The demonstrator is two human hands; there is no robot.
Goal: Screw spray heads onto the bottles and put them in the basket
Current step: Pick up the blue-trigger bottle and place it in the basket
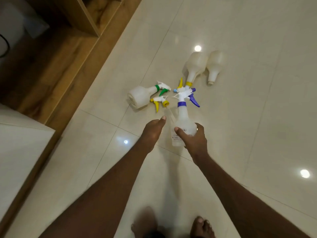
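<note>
My right hand (193,140) grips the body of a translucent bottle with a blue spray head (184,107), held upright above the floor. My left hand (152,131) hovers just left of it, thumb out, holding nothing. On the floor lie a bottle with a green spray head (142,97), a loose yellow spray head (159,101), a bottle with a yellow spray head (194,67) and a headless bottle (214,66). No basket is in view.
The pale tiled floor (257,117) reflects ceiling lights. A wooden shelf unit (72,40) runs along the left, with a white surface (20,148) at the lower left. My bare feet (200,227) show at the bottom edge.
</note>
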